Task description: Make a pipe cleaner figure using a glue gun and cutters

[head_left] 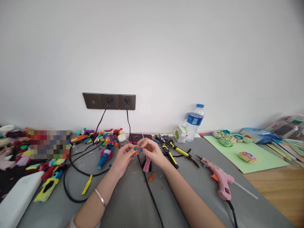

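Flat grey tabletop [128, 202] open near you, edge [270, 202] well right; between your left hand [123, 158] and right hand [154, 153], pinched by both: fuzzy orange piece [137, 150].

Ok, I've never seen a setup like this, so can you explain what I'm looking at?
There's no machine here, just a person's bare hands: the left hand and the right hand. The single picture comes from a camera worn on that person's head, so you see roughly what they see. The fingers of both hands hold a small orange piece between them. Below is a grey table along a white wall. To the right lie a pink glue gun and yellow-handled pliers, with a bottle standing farther back. To the left are colourful fuzzy pieces.
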Demonstrator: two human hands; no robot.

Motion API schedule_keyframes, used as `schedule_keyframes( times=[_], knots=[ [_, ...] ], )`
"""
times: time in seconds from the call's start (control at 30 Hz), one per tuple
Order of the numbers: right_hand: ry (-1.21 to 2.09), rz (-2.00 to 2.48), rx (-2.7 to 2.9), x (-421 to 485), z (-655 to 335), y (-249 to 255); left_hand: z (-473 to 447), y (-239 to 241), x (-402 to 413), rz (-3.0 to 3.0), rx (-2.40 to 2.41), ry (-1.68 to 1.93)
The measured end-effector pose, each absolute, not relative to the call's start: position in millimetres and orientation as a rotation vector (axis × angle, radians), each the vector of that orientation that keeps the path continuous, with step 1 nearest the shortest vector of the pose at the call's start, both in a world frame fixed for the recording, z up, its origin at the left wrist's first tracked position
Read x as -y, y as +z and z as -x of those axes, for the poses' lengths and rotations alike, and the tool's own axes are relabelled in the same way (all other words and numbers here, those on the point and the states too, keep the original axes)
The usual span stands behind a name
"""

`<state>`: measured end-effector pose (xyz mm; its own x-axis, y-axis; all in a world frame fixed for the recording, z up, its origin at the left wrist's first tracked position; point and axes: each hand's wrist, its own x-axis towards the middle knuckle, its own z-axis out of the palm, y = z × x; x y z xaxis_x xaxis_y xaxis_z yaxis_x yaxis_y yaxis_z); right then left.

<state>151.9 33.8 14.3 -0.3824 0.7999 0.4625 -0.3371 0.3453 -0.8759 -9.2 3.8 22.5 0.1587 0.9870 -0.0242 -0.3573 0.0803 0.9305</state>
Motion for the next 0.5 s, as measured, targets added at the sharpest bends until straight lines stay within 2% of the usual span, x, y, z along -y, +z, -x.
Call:
schedule_keyframes(
  times=[0.5],
  knots=[
    [1.256,0.471,1.622,-30.0,-151.1,15.7,10.8,21.8,-5.2,-0.944,-0.963,1.334]
  ],
)
